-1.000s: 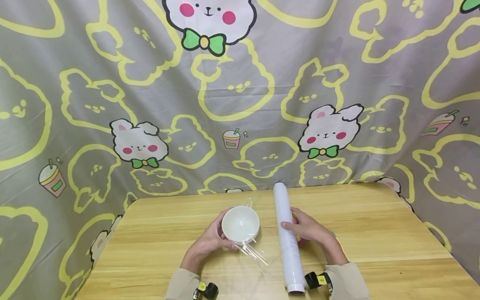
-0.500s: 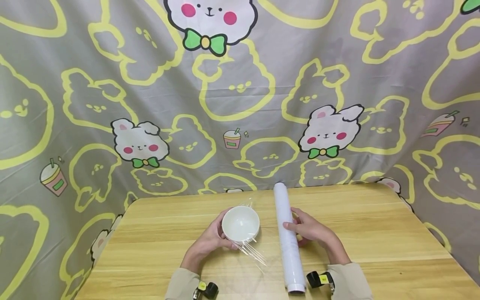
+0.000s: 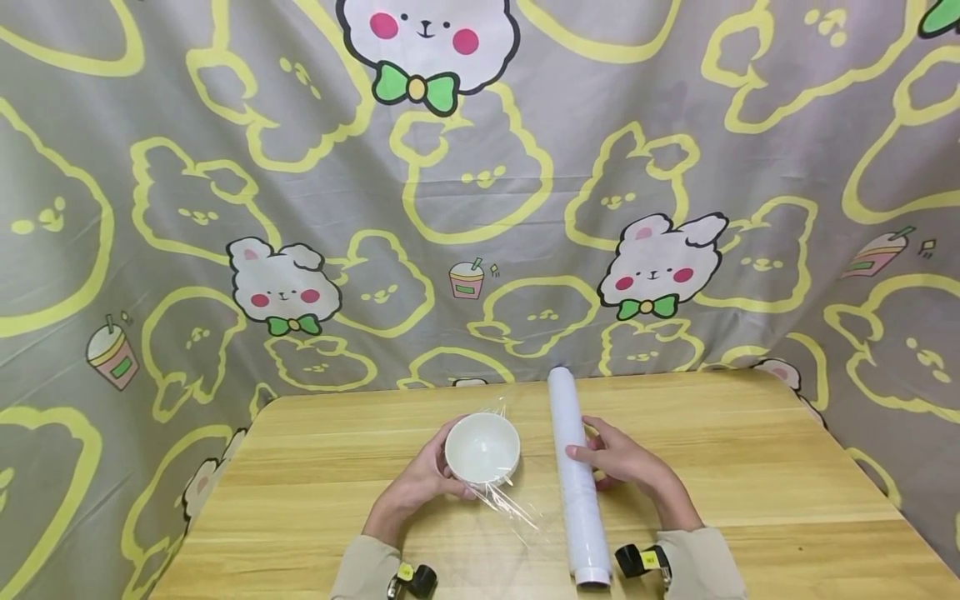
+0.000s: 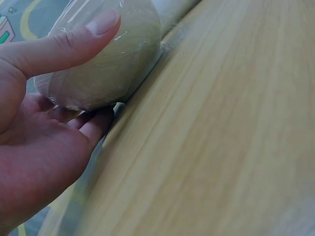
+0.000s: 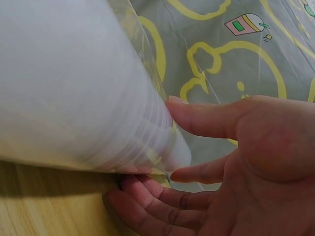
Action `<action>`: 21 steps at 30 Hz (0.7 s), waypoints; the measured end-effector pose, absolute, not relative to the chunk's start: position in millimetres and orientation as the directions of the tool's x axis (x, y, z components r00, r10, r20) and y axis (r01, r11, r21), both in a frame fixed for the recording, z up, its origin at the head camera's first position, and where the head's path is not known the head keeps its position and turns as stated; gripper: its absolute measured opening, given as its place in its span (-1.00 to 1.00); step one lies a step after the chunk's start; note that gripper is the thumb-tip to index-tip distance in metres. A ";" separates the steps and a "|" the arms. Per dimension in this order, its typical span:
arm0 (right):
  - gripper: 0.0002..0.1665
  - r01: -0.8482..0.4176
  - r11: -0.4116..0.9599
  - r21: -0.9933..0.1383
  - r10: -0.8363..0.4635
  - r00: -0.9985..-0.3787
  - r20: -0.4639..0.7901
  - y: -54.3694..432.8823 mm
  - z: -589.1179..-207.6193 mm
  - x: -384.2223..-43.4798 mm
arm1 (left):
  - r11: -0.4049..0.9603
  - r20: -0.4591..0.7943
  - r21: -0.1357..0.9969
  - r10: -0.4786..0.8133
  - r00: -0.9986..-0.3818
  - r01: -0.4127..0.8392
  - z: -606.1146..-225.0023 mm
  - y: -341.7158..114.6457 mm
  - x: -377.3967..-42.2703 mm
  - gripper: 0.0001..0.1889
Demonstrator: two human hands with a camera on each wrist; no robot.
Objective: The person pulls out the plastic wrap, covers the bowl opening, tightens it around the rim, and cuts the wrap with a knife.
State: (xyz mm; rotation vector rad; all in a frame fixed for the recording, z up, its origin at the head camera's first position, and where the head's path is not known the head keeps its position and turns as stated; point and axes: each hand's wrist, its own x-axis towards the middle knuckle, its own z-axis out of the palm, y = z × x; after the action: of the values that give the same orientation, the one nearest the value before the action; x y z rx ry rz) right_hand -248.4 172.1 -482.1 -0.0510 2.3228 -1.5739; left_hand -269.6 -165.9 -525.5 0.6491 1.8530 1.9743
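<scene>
A white bowl (image 3: 482,450) stands on the wooden table, with clear cling film stretched over it and bunched in loose folds near its front. My left hand (image 3: 420,477) grips the bowl's left side. In the left wrist view the thumb (image 4: 64,49) lies over the film-covered wall while the fingers curl beneath the bowl. Right of it, a long roll of cling film (image 3: 577,492) lies lengthwise from the back to the front. My right hand (image 3: 628,458) holds its right side, thumb (image 5: 204,118) against the roll and fingers curled low beside its underside.
The table (image 3: 322,467) backs onto a grey curtain (image 3: 337,192) with yellow outlines and rabbit faces. A strip of clear film (image 3: 513,508) trails from the bowl toward the roll. Black wrist cameras (image 3: 636,560) sit at both sleeves.
The right thumb has drawn back slightly toward the roll's right edge. The loose film at the bowl's front has shifted a little. The bowl and left hand keep nearly the same place.
</scene>
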 end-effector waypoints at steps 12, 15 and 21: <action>-0.14 0.011 0.524 -0.852 -0.260 -0.950 -0.172 200.9 -451.6 -235.1 | -0.074 0.050 0.997 0.535 -0.843 0.012 -524.9 -166.5 -270.8 0.28; -0.20 -0.047 0.595 -0.802 -0.273 -0.951 -0.147 214.0 -445.2 -231.2 | -0.071 0.049 0.997 0.536 -0.843 0.013 -524.4 -166.8 -270.8 0.28; -0.32 0.002 0.717 -0.697 -0.163 -0.972 -0.171 238.8 -447.8 -226.4 | -0.080 0.056 0.997 0.538 -0.841 0.016 -525.0 -167.2 -269.5 0.27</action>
State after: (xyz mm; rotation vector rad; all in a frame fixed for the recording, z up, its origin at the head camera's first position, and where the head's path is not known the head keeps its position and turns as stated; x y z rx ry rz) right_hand -226.4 238.8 -447.8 -0.1287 2.7023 -1.0975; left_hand -269.5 -167.2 -525.0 0.5980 1.8379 1.9816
